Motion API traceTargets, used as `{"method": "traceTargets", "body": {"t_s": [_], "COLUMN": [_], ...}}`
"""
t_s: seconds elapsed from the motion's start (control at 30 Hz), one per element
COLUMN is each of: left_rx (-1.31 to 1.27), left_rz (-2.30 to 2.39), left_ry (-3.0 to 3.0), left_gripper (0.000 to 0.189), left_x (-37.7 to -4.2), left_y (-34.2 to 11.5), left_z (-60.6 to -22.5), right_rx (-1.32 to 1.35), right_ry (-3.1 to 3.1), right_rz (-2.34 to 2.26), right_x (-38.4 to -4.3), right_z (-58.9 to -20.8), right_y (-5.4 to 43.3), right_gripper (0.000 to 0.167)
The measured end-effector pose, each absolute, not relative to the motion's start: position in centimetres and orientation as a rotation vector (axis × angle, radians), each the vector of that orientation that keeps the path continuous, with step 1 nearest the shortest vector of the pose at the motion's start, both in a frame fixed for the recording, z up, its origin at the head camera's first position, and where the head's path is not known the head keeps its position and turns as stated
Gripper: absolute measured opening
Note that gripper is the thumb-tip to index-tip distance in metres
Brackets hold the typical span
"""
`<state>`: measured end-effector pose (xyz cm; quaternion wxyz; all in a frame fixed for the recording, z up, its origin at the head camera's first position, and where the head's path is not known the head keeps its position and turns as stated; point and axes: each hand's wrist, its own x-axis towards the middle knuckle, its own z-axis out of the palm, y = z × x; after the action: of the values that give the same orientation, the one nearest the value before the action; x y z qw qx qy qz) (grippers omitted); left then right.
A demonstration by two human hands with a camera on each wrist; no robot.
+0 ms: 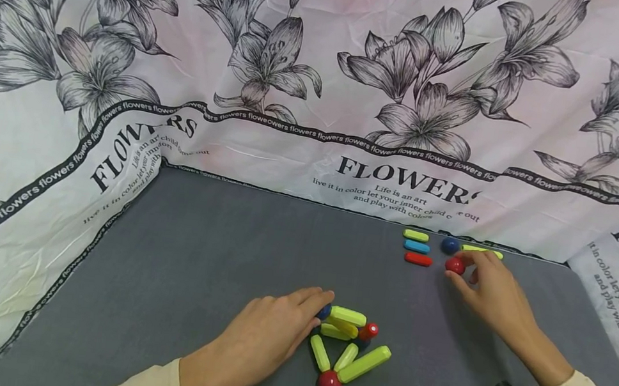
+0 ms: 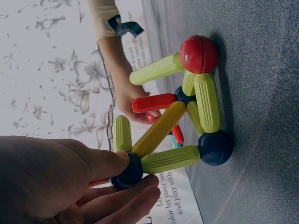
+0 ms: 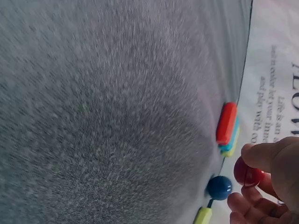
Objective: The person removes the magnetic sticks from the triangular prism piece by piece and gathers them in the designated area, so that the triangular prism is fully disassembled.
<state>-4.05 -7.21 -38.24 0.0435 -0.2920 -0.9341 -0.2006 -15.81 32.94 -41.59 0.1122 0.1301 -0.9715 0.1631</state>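
My left hand (image 1: 270, 323) pinches a dark blue ball (image 2: 127, 171) at the top of a standing frame of rods and balls. Yellow-green rods (image 2: 170, 158), a slanting yellow rod (image 2: 159, 128) and a red rod (image 2: 153, 102) make up the frame. Its base has a red ball (image 1: 329, 383) and dark blue balls (image 2: 216, 147); one long yellow-green rod (image 1: 365, 365) angles up from that red ball. Farther off to the right, my right hand (image 1: 497, 293) holds another red ball (image 3: 247, 171) between thumb and fingers.
By the back edge, a yellow-green rod (image 1: 416, 235), a blue rod (image 1: 416, 247) and a red rod (image 1: 418, 258) lie in a row. A loose dark blue ball (image 1: 450, 246) and a longer yellow-green rod (image 1: 496, 254) are beside them. Flower-printed cloth (image 1: 320, 107) walls the grey surface (image 1: 222, 240).
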Motion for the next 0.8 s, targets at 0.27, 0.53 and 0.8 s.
{"method": "traceTargets", "body": {"t_s": [0.27,0.53,0.8], "left_rx": [-0.916,-0.921,-0.914], "left_rz": [-0.62,-0.61,-0.601], "left_ry": [-2.88,-2.87,-2.883], "left_gripper": [0.041,0.041,0.04], "left_x": [-4.0,-4.2,-4.1], "left_y": [-7.1,-7.2,-7.3], "left_z": [-38.0,-38.0,-38.1], "right_rx": [0.318,0.305,0.294], "right_ry": [-2.929,-2.945,-2.982], "right_rz": [0.474,0.494,0.504], "right_x": [-17.2,-18.2,-18.8], "right_z": [-42.4,-43.0,-43.5], "right_y": [33.7,34.0,34.0], "right_gripper": [0.037,0.034,0.038]}}
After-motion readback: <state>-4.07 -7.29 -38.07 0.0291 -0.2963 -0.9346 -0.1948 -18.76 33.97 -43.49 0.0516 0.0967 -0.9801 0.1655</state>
